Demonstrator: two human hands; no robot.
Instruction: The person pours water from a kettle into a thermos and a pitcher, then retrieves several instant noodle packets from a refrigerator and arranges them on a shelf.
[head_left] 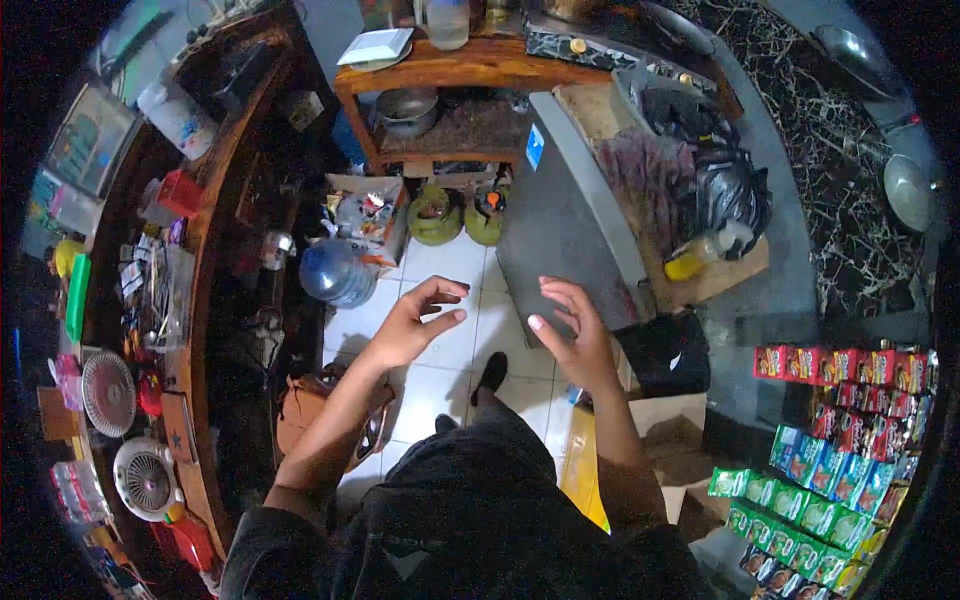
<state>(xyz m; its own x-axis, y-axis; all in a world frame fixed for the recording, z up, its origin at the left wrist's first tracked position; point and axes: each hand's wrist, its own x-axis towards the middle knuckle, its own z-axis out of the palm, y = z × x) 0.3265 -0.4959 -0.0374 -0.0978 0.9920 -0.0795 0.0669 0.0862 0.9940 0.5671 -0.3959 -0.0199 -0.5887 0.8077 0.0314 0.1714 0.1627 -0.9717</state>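
My left hand [420, 325] is held out over the tiled floor, fingers curved and apart, with nothing in it. Opposite it, my right hand [575, 330] is raised with its fingers bent and thumb apart, also holding nothing. A gap separates the two hands. Just beyond my right hand stands a grey refrigerator [565, 215] with a blue sticker on its side. The blue water jug [338, 272] on the floor lies beyond my left hand, not touched. Two green gas cylinders [435, 215] stand farther ahead.
Wooden shelves [215, 200] with fans and small goods line the left. A wooden table [440, 72] stands ahead, holding a pitcher [447, 22]. Black plastic bags [730, 190] lie on the refrigerator. Hanging sachets [820, 510] are at right. A brown bag [305, 415] sits at lower left.
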